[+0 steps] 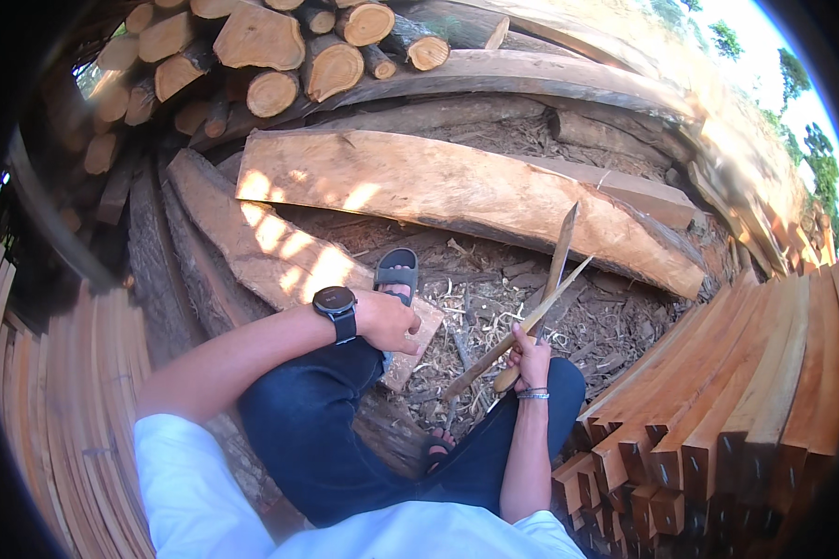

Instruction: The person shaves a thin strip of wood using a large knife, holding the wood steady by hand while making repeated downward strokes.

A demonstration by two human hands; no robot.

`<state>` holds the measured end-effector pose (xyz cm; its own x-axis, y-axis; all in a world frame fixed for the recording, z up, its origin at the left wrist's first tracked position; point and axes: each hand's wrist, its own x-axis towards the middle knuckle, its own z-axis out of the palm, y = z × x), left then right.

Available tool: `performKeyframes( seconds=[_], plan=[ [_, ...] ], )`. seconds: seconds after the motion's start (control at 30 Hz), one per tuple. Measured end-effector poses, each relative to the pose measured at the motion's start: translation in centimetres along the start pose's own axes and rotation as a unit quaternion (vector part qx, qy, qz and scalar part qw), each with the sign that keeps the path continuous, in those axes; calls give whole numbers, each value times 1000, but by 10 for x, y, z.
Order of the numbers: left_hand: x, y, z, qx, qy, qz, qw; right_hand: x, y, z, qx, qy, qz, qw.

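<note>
My right hand [531, 361], with bracelets at the wrist, is closed around a machete [562, 244] and a pointed wooden stick [480, 366] together. The machete's blade points up and away, and its handle end shows below my fingers. Crossing the blade, the stick tapers to a pale tip at the upper right. My left hand [389, 321] hangs loosely over my left knee, holding nothing, its fingers partly extended. A black watch [334, 301] is on that wrist. Below the left hand lies the end of a sawn plank [419, 349].
A thick slab [419, 177] lies across the ground ahead. Cut logs [336, 70] are piled at the far left. Stacked sawn beams [708, 373] stand close on my right, and thin boards [84, 391] on my left. Wood shavings [457, 312] cover the ground between my sandalled feet.
</note>
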<state>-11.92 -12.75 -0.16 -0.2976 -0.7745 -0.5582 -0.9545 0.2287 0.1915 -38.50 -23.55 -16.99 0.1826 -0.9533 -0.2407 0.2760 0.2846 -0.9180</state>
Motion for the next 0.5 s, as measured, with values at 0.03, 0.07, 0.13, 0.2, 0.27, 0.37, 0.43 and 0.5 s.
performKeyframes(
  seconds=[0.03, 0.07, 0.13, 0.2, 0.27, 0.37, 0.43, 0.5],
  plan=[
    [-1, -1, 0, -1, -4, 0, 1000, -1, 1, 1, 1, 0, 3, 1000],
    [-1, -3, 1, -3, 5, 0, 1000, -1, 1, 3, 1, -4, 3, 1000],
    [0, -7, 4, -8, 22, 0, 1000, 0, 1, 5, 2, -14, 2, 1000],
    [-1, -7, 6, 2, 12, -9, 1000, -1, 1, 7, -11, -19, 0, 1000],
    [0, -6, 5, 3, 7, -13, 1000, -3, 1, 8, -21, -18, 0, 1000],
    [-1, -7, 0, 2, 2, -15, 1000, -1, 1, 9, -23, -16, 1, 1000],
    [0, -8, 3, 10, -16, -18, 1000, -1, 3, 7, -20, -20, 1, 1000],
    [5, -16, 11, 7, 9, -9, 1000, -1, 4, 6, -18, -24, 5, 1000]
  ],
)
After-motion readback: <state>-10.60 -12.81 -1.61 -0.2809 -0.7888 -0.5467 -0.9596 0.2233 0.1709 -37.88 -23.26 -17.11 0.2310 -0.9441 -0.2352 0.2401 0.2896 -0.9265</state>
